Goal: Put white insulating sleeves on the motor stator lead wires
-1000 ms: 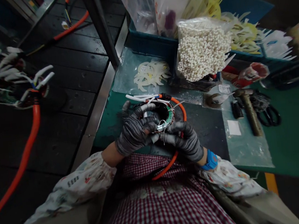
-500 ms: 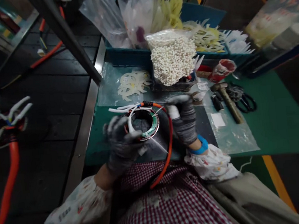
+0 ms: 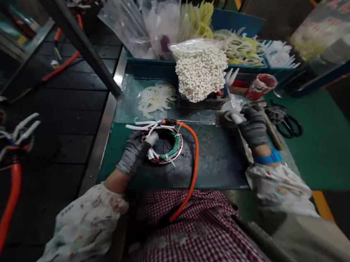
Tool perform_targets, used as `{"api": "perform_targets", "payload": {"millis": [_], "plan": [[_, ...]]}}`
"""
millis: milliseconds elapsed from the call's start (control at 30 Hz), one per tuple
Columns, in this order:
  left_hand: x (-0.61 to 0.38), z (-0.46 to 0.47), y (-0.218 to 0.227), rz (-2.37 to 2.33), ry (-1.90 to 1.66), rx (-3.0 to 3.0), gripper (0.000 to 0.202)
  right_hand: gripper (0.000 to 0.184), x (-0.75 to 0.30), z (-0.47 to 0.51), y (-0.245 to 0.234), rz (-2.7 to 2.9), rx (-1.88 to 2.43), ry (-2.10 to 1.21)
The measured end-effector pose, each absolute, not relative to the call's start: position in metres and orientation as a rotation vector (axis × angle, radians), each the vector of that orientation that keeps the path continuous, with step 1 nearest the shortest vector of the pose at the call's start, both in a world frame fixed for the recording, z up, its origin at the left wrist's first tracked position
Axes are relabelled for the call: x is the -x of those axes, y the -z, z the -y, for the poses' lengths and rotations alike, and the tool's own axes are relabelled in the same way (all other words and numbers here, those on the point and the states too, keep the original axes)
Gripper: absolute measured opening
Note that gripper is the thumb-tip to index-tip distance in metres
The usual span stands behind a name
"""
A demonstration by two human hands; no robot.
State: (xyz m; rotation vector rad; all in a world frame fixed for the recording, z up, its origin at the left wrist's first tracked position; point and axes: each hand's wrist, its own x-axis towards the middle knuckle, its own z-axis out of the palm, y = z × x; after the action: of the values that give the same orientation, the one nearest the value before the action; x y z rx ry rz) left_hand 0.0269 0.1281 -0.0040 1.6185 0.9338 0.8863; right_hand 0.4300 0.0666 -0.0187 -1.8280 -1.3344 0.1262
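Observation:
A round wound coil ring (image 3: 167, 145) with white sleeved leads and a thick orange cable (image 3: 193, 162) lies on the dark mat of the green bench. My left hand (image 3: 133, 150), in a grey glove, grips the ring's left rim. My right hand (image 3: 251, 125), also gloved, has reached to the right near a hammer (image 3: 271, 127) and is closed on a small white piece (image 3: 233, 110) whose nature I cannot make out.
A clear bag of small white beads (image 3: 201, 67) stands behind the ring. Blue bins (image 3: 238, 20) hold yellow and white ties. Black scissors (image 3: 288, 125) lie at the right. White cut pieces (image 3: 155, 97) sit on plastic film. Another orange-cabled assembly (image 3: 7, 140) hangs at the left.
Both hands first held the ring near my lap. The ring now rests on the mat under my left hand, and my right hand moved off to the right by the hammer.

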Motion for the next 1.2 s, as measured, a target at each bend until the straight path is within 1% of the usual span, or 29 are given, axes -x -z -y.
{"api": "perform_targets", "payload": {"millis": [100,167,233,300,400,500,600,700,767,833,933,1067,1200], "plan": [[-0.030,-0.131,0.007,-0.967,-0.917,-1.575,0.061,0.031,-0.405,-0.042,-0.008,1.332,1.794,-0.079],[-0.029,-0.134,0.009,-1.012,-0.929,-1.572,0.061,0.023,-0.372,-0.018,-0.024,1.428,1.747,-0.196],[-0.030,-0.137,0.008,-1.061,-0.945,-1.583,0.062,0.019,-0.329,0.006,-0.030,1.536,1.650,-0.383],[-0.031,-0.135,0.006,-1.088,-0.956,-1.606,0.063,0.020,-0.287,0.025,-0.026,1.591,1.545,-0.488],[-0.031,-0.115,0.005,-1.121,-1.018,-1.682,0.058,0.023,-0.248,0.046,-0.009,1.646,1.529,-0.555],[-0.027,-0.086,0.009,-1.108,-1.113,-1.801,0.055,0.025,-0.244,0.062,0.003,1.673,1.571,-0.666],[-0.022,-0.064,0.014,-0.946,-1.222,-2.019,0.051,0.029,-0.255,0.071,0.001,1.712,1.605,-0.776],[-0.019,-0.054,0.015,-0.805,-1.242,-2.201,0.048,0.029,-0.260,0.072,-0.010,1.765,1.575,-0.736],[-0.020,-0.050,0.012,-0.808,-1.220,-2.299,0.051,0.026,-0.258,0.069,-0.017,1.786,1.527,-0.719],[-0.022,-0.048,0.009,-0.819,-1.225,-2.363,0.049,0.023,-0.254,0.066,-0.024,1.779,1.494,-0.679],[-0.027,-0.047,0.007,-0.813,-1.280,-2.363,0.045,0.023,-0.249,0.062,-0.032,1.793,1.514,-0.576],[-0.030,-0.049,0.008,-0.819,-1.295,-2.353,0.042,0.030,-0.251,0.057,-0.039,1.893,1.585,-0.471],[-0.032,-0.051,0.004,-0.854,-1.244,-2.374,0.041,0.025,-0.256,0.056,-0.043,1.908,1.568,-0.458]]}}
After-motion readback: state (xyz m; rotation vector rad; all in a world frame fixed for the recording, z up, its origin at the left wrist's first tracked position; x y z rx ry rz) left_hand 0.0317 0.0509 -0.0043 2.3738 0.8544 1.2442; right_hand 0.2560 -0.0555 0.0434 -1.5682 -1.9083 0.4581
